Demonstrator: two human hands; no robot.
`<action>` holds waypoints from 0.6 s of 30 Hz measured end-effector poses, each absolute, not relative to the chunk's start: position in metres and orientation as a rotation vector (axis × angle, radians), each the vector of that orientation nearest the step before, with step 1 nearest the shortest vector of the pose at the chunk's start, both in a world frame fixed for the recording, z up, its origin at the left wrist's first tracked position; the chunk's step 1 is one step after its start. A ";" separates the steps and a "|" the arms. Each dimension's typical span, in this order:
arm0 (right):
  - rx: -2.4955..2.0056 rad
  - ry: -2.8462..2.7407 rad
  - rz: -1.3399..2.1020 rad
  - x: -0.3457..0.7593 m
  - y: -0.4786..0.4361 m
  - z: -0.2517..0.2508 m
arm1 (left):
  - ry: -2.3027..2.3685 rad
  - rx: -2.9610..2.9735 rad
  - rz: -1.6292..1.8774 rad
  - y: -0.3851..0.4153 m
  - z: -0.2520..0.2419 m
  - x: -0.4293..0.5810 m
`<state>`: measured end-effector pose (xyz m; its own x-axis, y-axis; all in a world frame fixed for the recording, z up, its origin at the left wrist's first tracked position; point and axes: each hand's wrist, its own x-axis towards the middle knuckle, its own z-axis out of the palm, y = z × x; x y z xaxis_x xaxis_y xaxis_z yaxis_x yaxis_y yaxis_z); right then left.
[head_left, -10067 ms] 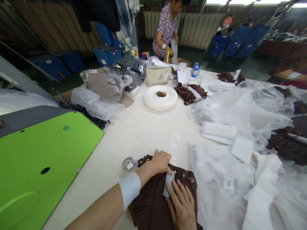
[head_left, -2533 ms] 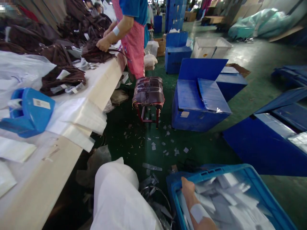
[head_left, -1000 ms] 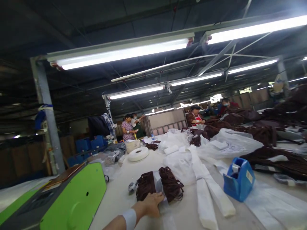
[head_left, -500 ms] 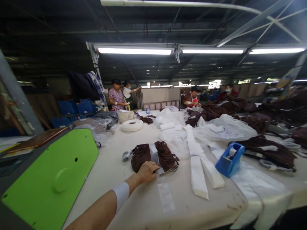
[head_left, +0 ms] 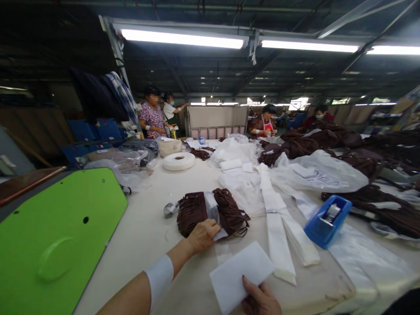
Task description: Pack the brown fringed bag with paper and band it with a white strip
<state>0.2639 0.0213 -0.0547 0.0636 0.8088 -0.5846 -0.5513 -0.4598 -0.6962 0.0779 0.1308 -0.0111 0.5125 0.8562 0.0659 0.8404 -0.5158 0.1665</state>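
A folded brown fringed bag (head_left: pixel 197 210) with a white band around its middle lies on the white table (head_left: pixel 151 227). My left hand (head_left: pixel 202 235) rests on its near edge, fingers curled on the white band. My right hand (head_left: pixel 260 299) comes up from the bottom edge and pinches a flat white sheet (head_left: pixel 239 275) by its near corner, just in front of the bag.
A green machine cover (head_left: pixel 59 232) fills the left. A blue tape dispenser (head_left: pixel 328 221), long white folded strips (head_left: pixel 277 218), clear plastic bags (head_left: pixel 321 175) and brown bags (head_left: pixel 377 205) lie to the right. A white tape roll (head_left: pixel 179 161) sits farther back. Other people stand at the far end.
The view has tilted down towards the table. My right hand has come into view holding a white sheet. My left hand stays on the brown bag.
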 end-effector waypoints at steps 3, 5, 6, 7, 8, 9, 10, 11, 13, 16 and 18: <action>-1.200 -0.274 1.727 0.248 0.025 -0.040 | 1.441 2.582 0.181 0.142 -0.003 0.078; -1.154 -0.277 1.779 0.241 0.028 -0.033 | 1.445 2.514 0.194 0.152 0.005 0.077; -1.142 -0.273 1.789 0.237 0.030 -0.031 | 1.448 2.477 0.204 0.157 0.009 0.076; -1.141 -0.270 1.787 0.234 0.033 -0.029 | 1.450 2.441 0.212 0.161 0.013 0.075; -1.146 -0.270 1.776 0.232 0.037 -0.028 | 1.451 2.410 0.221 0.165 0.017 0.074; -1.150 -0.277 1.762 0.229 0.042 -0.027 | 1.451 2.382 0.229 0.168 0.020 0.073; -1.152 -0.285 1.747 0.226 0.047 -0.026 | 1.449 2.359 0.236 0.170 0.022 0.073; -1.153 -0.294 1.735 0.224 0.053 -0.024 | 1.447 2.339 0.243 0.171 0.025 0.073; -1.167 -0.301 1.716 0.219 0.064 -0.022 | 1.446 2.304 0.253 0.172 0.028 0.073; -1.224 -0.295 1.682 0.213 0.080 -0.019 | 1.444 2.258 0.259 0.171 0.035 0.073; -1.251 -0.291 1.648 0.209 0.088 -0.018 | 1.432 2.236 0.254 0.171 0.041 0.073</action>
